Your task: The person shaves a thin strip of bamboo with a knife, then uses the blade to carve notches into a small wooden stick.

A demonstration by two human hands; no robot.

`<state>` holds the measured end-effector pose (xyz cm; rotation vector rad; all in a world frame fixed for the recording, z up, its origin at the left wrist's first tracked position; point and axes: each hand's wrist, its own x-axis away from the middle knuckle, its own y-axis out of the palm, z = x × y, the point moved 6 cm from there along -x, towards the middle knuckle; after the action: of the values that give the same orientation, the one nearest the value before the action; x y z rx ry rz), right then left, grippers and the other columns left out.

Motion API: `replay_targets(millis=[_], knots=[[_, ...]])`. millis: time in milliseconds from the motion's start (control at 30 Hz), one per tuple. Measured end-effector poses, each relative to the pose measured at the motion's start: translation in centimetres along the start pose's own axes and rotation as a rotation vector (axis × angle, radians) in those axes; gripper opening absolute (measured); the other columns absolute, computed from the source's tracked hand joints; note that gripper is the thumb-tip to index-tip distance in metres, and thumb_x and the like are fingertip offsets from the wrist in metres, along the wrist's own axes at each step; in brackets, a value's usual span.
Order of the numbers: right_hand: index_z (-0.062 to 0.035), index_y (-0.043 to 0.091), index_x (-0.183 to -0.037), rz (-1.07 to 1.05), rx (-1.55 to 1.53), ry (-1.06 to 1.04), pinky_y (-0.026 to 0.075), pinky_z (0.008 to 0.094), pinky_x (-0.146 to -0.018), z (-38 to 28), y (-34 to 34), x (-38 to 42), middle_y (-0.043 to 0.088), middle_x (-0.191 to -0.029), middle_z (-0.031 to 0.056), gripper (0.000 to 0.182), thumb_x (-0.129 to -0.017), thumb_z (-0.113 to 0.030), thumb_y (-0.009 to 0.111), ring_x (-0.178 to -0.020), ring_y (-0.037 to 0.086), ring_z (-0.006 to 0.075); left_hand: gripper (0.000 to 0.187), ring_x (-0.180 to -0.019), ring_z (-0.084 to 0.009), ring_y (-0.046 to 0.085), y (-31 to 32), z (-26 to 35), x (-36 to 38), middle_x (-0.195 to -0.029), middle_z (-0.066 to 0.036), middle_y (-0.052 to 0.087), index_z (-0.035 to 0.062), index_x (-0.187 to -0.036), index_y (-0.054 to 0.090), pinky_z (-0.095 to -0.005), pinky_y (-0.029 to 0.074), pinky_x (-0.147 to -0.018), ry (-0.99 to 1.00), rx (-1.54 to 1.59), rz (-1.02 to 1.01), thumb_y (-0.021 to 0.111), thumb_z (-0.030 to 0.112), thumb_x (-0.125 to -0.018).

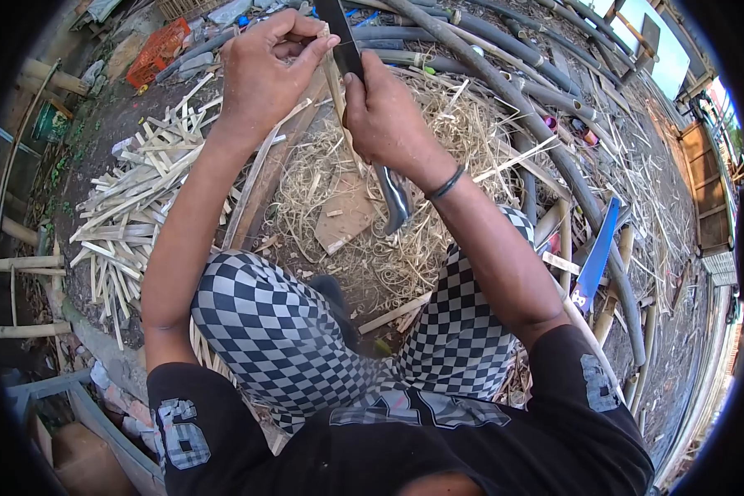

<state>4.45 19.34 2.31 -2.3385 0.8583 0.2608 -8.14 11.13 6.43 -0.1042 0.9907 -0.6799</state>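
A large knife with a dark blade (349, 59) is in my right hand (382, 112), whose fingers are closed around it; the curved handle end shows below the hand. My left hand (277, 62) pinches the upper end of a thin bamboo strip (336, 93) between thumb and fingers. The strip slants down beside the blade and passes by my right hand. Below both hands, curly shavings (405, 240) cover the ground around a flat wooden piece (345, 211).
Cut bamboo strips (132, 211) lie heaped at the left. Long dark poles (562, 157) run across the top and right. A blue saw (599, 252) leans at the right, and an orange crate (159, 51) stands at the upper left.
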Motion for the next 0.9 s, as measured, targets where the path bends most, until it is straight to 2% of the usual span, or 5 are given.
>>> replay_targets(millis=[467,500,600,767,900], knots=[[0.0050,0.047,-0.112,-0.189,-0.129,0.185,0.050,0.0579,-0.075,1.7,1.7,-0.4,0.063,-0.081,0.0334,0.025,-0.097,-0.014,0.046,-0.079,0.063,0.0509,0.018,-0.085,-0.0104,0.068,-1.1,0.4,-0.4,-0.095,-0.008,0.070,-0.0039,-0.097,0.066,-0.0243,0.058,-0.078,-0.033,-0.059,0.046,0.076,0.005,-0.085],[0.0048,0.047,-0.113,-0.043,-0.001,-0.019,0.052,0.0561,-0.071,0.9,0.9,-0.6,0.063,-0.081,0.0341,0.025,-0.097,-0.015,0.046,-0.075,0.065,0.0497,0.019,-0.085,-0.0102,0.068,-0.9,0.6,-0.5,-0.096,-0.009,0.070,-0.0041,-0.096,0.066,-0.0240,0.058,-0.079,0.007,0.010,0.041,0.077,0.006,-0.085],[0.0038,0.047,-0.114,0.027,0.054,0.000,0.053,0.0540,-0.070,1.1,1.4,-0.4,0.064,-0.081,0.0339,0.025,-0.097,-0.014,0.046,-0.073,0.066,0.0476,0.019,-0.086,-0.0103,0.068,-0.5,0.4,-0.6,-0.096,-0.009,0.070,-0.0044,-0.097,0.066,-0.0238,0.058,-0.079,-0.046,0.065,0.019,0.077,0.006,-0.084],[0.0007,0.049,-0.105,-0.196,0.042,0.206,0.048,0.0540,-0.072,5.1,3.8,0.4,0.063,-0.082,0.0304,0.020,-0.098,-0.018,0.046,-0.080,0.063,0.0482,0.021,-0.085,-0.0111,0.068,-1.4,-0.4,-0.3,-0.096,-0.009,0.070,-0.0058,-0.099,0.066,-0.0232,0.057,-0.077,-0.086,0.002,0.008,0.076,0.006,-0.085],[0.0012,0.048,-0.116,-0.007,0.120,-0.034,0.053,0.0550,-0.074,2.2,2.4,0.4,0.065,-0.082,0.0312,0.025,-0.096,-0.012,0.046,-0.075,0.067,0.0454,0.021,-0.086,-0.0116,0.069,-0.9,-0.3,-0.4,-0.095,-0.008,0.070,-0.0050,-0.100,0.066,-0.0239,0.058,-0.078,-0.102,0.088,0.013,0.076,0.007,-0.085]])
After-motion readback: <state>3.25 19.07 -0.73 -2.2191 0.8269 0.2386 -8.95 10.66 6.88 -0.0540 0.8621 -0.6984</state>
